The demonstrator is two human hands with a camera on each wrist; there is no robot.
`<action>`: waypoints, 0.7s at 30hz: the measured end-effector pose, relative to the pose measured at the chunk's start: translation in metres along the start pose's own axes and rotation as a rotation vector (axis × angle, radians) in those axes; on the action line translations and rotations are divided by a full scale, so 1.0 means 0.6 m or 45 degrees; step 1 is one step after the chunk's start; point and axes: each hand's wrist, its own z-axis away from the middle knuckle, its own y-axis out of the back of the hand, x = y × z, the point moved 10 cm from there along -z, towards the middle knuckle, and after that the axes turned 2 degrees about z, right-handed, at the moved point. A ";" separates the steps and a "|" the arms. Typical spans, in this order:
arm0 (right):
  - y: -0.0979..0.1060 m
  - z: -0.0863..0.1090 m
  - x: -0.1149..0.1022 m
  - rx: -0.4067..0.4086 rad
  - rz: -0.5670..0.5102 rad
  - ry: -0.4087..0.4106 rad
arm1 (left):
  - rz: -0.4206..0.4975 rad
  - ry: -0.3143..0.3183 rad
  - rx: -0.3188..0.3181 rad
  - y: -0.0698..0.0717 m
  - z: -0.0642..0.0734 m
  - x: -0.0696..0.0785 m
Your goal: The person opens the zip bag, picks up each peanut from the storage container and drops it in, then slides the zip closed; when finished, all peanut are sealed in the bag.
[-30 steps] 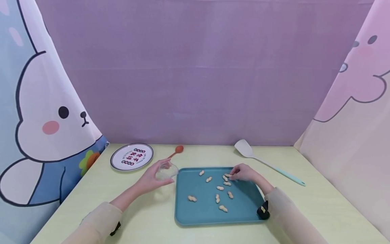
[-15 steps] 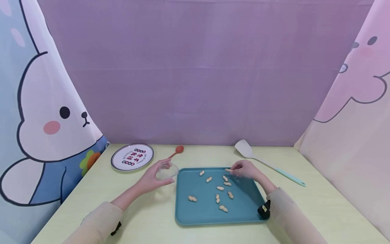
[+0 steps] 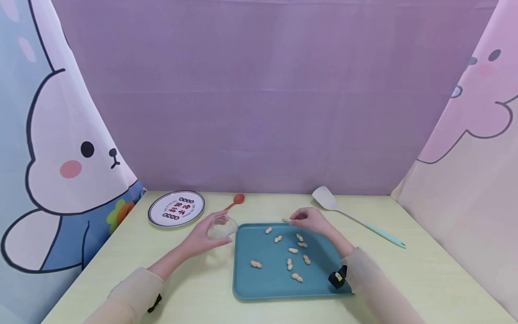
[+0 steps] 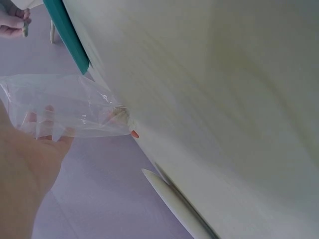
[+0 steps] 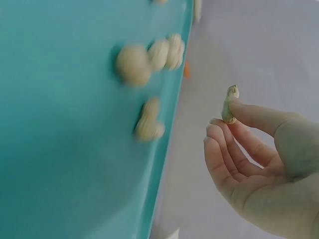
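Note:
My right hand (image 3: 309,220) pinches a peanut (image 5: 231,104) between thumb and fingertips, held above the far edge of the teal tray (image 3: 267,285). Several peanuts in their shells lie scattered on that tray, one peanut (image 3: 256,264) near its left side and another peanut (image 3: 297,277) toward the front. To the left of the tray, my left hand (image 3: 206,236) holds a clear, thin-walled plastic container (image 3: 221,228) with thumb and fingers round it. In the left wrist view the fingers show through its wall, and something pale brown shows at its narrow end.
A white plate (image 3: 176,209) with red lettering lies at the back left. Beside it is an orange-red spoon (image 3: 238,199), its handle partly behind the left hand. A spatula (image 3: 356,218) with a mint handle lies right of the tray. A purple curtain (image 3: 259,99) hangs behind the table.
My right hand has picked the peanut up from the tray's back right and moved it left and up toward the far edge. My left hand keeps the container in about the same place.

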 end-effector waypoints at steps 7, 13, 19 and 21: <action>-0.025 -0.015 -0.059 -0.010 -0.071 0.097 | -0.014 -0.005 0.006 0.001 0.001 0.002; -0.048 -0.024 -0.116 -0.014 -0.156 0.169 | -0.025 0.002 0.005 0.002 0.000 0.001; -0.073 -0.033 -0.164 -0.006 -0.176 0.264 | -0.031 0.013 0.004 0.002 0.001 0.002; -0.079 -0.034 -0.178 -0.003 -0.172 0.277 | -0.030 0.016 0.002 0.002 0.001 0.003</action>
